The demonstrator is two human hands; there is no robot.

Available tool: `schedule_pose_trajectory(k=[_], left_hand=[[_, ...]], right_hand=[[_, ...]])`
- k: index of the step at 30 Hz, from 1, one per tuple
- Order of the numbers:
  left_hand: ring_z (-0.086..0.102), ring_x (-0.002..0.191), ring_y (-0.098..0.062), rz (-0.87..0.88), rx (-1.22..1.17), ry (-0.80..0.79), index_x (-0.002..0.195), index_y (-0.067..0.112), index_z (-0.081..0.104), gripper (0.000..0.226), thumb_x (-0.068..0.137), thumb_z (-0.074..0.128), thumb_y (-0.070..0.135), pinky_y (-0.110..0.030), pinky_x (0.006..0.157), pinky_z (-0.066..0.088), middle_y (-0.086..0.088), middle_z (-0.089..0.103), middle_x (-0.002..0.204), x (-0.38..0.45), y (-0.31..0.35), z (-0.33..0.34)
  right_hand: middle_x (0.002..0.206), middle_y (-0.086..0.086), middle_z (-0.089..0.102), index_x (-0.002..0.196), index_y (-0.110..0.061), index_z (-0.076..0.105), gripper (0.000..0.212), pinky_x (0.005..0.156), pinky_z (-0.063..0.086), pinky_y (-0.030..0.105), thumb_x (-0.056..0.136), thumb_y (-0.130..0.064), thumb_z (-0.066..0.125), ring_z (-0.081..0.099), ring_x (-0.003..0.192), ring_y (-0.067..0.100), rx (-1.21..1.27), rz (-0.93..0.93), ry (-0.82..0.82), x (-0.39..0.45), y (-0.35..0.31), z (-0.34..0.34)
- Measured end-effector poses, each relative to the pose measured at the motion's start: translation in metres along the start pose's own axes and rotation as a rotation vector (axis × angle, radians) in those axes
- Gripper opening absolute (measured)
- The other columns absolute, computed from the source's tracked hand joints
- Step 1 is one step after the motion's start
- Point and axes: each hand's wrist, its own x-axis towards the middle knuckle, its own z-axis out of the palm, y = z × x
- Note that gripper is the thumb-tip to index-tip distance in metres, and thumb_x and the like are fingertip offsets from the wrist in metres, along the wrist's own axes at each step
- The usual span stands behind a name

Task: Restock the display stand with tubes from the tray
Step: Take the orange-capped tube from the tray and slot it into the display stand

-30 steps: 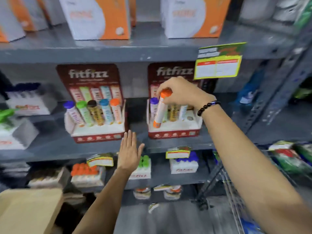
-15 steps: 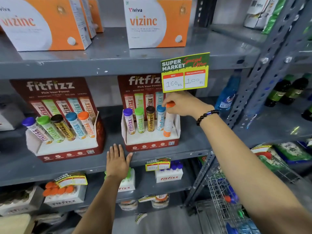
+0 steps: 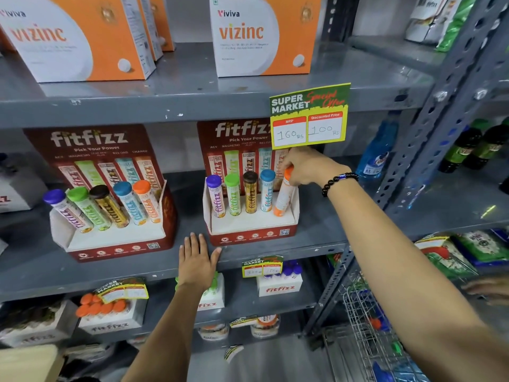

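Right hand pinching the orange-capped tube by its cap, now seated lower in the display stand's rightmost slot, left hand still flat, fingers spread, on the shelf's front edge.

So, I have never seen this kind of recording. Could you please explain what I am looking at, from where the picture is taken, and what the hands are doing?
No machine here: a person wears a camera on the head, looking down at their own arms. The right hand grips the orange-capped tube at its cap, its base in the last slot of the red cardboard display stand, beside four other tubes. The left hand lies flat and empty on the grey metal shelf. A second, full stand sits to the left. A yellow-green price card hangs above.
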Motion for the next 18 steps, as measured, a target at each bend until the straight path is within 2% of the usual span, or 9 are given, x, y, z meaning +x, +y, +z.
schedule_pose_trajectory(k=[6,9,11,15,18], left_hand=[[-0.004,0.143,-0.031,0.001,-0.003,0.013,0.145,0.007,-0.001,0.067,0.095,0.010,0.050,-0.040,0.117,0.000,-0.017,-0.001,0.156,0.001,0.000,0.001],[-0.004,0.143,-0.031,0.000,-0.007,0.014,0.145,0.008,-0.001,0.067,0.095,0.009,0.051,-0.040,0.117,0.000,-0.017,-0.001,0.156,0.000,0.000,0.002],[-0.004,0.143,-0.030,0.000,-0.006,0.014,0.145,0.008,-0.002,0.067,0.095,0.009,0.051,-0.040,0.117,0.000,-0.016,-0.002,0.156,0.000,0.000,0.001],[-0.004,0.143,-0.031,0.000,-0.007,0.013,0.145,0.008,-0.002,0.066,0.095,0.011,0.050,-0.040,0.117,0.000,-0.016,-0.002,0.156,-0.001,0.001,-0.001],[-0.004,0.143,-0.031,0.000,-0.014,0.013,0.145,0.008,-0.001,0.067,0.095,0.011,0.050,-0.041,0.117,0.000,-0.016,-0.002,0.156,-0.001,0.001,-0.002]], right_hand=[[0.110,0.007,0.067,0.101,-0.008,0.069,0.028,0.071,0.046,0.024,0.077,-0.023,0.073,0.060,0.096,0.020,0.119,0.060,0.102,0.003,0.006,0.004],[0.094,0.009,0.065,0.084,-0.008,0.060,0.028,0.065,0.044,0.027,0.076,-0.031,0.074,0.062,0.091,0.023,0.179,0.136,0.182,0.005,0.007,0.009],[0.089,0.010,0.063,0.081,-0.007,0.059,0.029,0.063,0.043,0.027,0.075,-0.031,0.074,0.062,0.088,0.024,0.201,0.161,0.213,0.007,0.007,0.013],[0.096,0.014,0.065,0.075,-0.007,0.055,0.028,0.064,0.041,0.026,0.075,-0.027,0.074,0.054,0.078,0.020,0.213,0.169,0.247,0.010,0.008,0.019],[0.096,0.015,0.067,0.079,-0.001,0.064,0.026,0.068,0.049,0.029,0.076,-0.024,0.073,0.059,0.081,0.024,0.211,0.158,0.249,0.013,0.009,0.019]])
